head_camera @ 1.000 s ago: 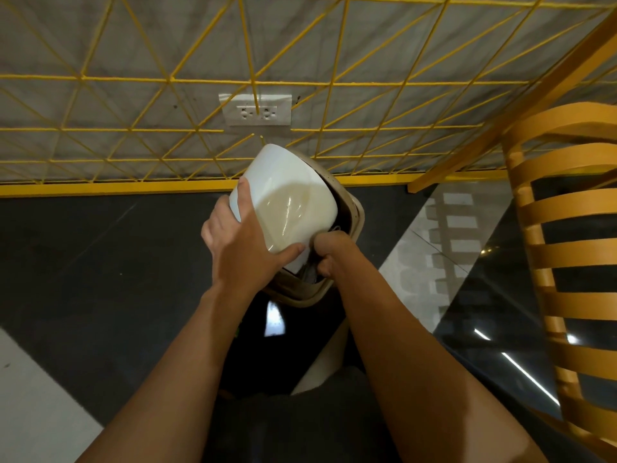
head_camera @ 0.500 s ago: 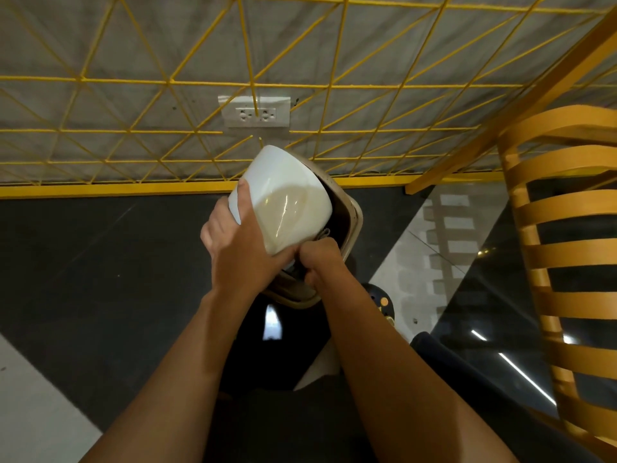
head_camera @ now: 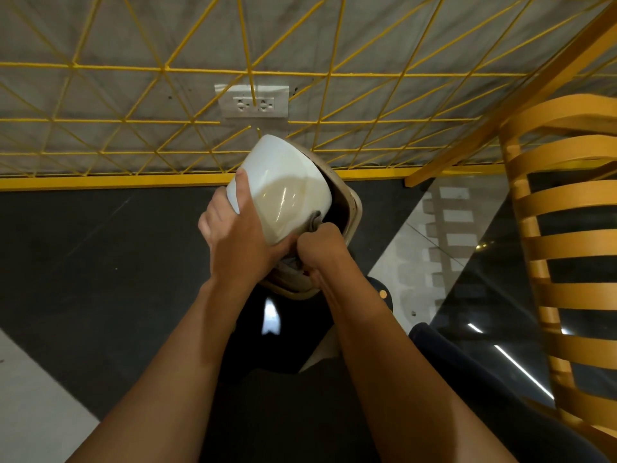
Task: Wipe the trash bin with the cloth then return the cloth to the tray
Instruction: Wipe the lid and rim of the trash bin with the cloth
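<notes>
The left hand point(head_camera: 240, 238) reaches forward, thumb and fingers curled round the white lid point(head_camera: 287, 188), holding it tilted above the bin point(head_camera: 356, 212). Just beside it, the right hand point(head_camera: 322, 250) is fisted around the grey cloth point(head_camera: 315, 222), inside the bin's near rim.

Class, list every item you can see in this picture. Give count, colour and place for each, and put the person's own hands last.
trash bin: one, beige rim over a black body, centre, on the floor
lid: one, glossy white, tilted up over the bin's opening
cloth: one, grey, at the bin's rim beside the lid's edge
wall socket: one double, white, above the bin
wire lattice: one, yellow, across the top of the view
chair: one, orange-brown slatted wood, right edge
floor: dark grey, pale patch lower left
left hand: one, grips the lid
right hand: one, curled round the cloth
</notes>
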